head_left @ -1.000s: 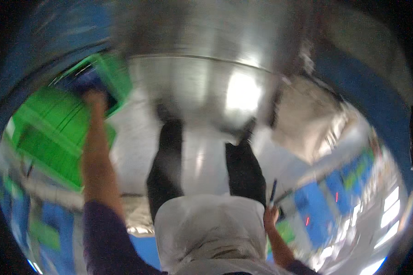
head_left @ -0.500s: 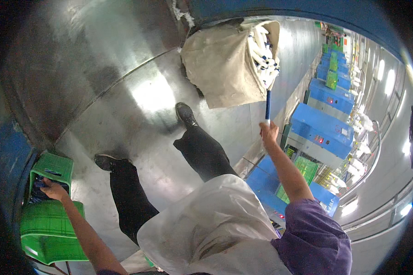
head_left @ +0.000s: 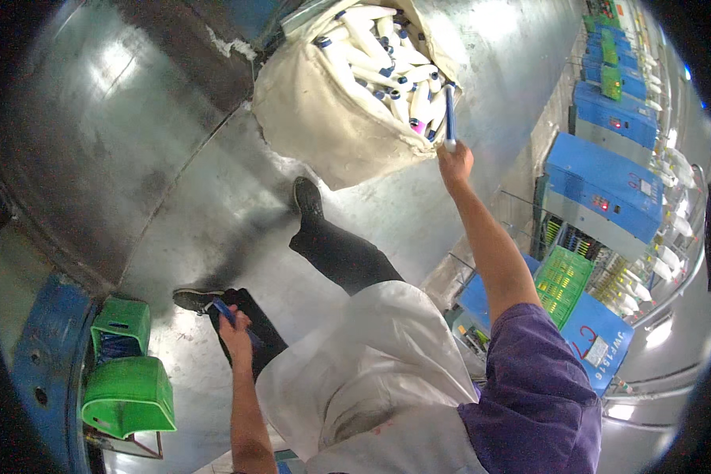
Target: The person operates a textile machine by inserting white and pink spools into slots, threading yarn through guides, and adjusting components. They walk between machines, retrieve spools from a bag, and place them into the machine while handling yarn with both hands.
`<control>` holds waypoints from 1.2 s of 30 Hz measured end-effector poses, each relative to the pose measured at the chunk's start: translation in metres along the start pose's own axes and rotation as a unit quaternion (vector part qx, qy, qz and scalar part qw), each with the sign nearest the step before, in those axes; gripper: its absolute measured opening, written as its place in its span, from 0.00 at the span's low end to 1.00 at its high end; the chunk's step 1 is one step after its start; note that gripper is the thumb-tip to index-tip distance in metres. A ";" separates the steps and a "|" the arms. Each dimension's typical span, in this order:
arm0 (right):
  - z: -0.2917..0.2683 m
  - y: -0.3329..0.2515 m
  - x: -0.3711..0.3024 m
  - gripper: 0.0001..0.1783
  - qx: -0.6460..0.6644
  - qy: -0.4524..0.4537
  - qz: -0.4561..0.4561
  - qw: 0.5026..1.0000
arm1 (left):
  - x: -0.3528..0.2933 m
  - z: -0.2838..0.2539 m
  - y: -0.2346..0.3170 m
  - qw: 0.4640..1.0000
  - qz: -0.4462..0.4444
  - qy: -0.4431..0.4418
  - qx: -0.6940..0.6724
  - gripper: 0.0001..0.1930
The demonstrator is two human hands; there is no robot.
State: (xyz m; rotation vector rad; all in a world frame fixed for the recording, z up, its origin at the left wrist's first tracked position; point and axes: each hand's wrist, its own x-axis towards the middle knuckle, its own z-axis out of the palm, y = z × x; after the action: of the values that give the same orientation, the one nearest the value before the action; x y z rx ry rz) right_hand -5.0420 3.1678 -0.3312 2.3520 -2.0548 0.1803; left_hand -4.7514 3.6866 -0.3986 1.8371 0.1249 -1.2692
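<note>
My left hand (head_left: 235,330) is closed around a blue tube (head_left: 223,310), above my dark trouser leg. Ahead, my right hand (head_left: 455,164) grips the lower end of another blue tube (head_left: 450,110) with a white band, held upright beside the rim of a large beige cloth sack (head_left: 324,138). White yarn bobbins (head_left: 363,39) with blue ends fill that sack in a loose heap. Far to the left stand two green plastic bins, an upper one (head_left: 128,316) with several blue tubes (head_left: 118,347) inside and a lower one (head_left: 130,395).
Blue and grey machines (head_left: 604,178) line the right side, with yarn bobbins along them. A green crate (head_left: 562,284) sits among them. A blue machine panel (head_left: 39,379) borders the bins at the left. My shoes stand on the shiny floor (head_left: 213,189).
My left hand has come out of the green bin holding a blue tube and moved right. The right hand has risen with its tube to the sack's rim. The view has shifted.
</note>
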 end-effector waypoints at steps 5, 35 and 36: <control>0.037 -0.040 0.100 0.17 0.115 -0.057 0.040 0.991 | -0.053 0.058 0.047 0.987 -0.131 0.088 -0.041 0.06; -0.290 0.015 -0.012 0.11 0.630 -0.257 0.315 0.662 | -0.189 0.319 0.343 0.916 0.274 -0.268 0.123 0.17; -0.300 0.017 -0.024 0.12 0.615 -0.259 0.320 0.672 | -0.206 0.331 0.352 0.910 0.225 -0.299 0.179 0.20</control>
State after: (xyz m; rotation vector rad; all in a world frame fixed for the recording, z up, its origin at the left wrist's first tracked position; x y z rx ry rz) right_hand -5.0851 3.2147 -0.0364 1.8739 -3.8661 1.4911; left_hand -4.9008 3.3161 -0.0569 1.5436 -0.8692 -1.5104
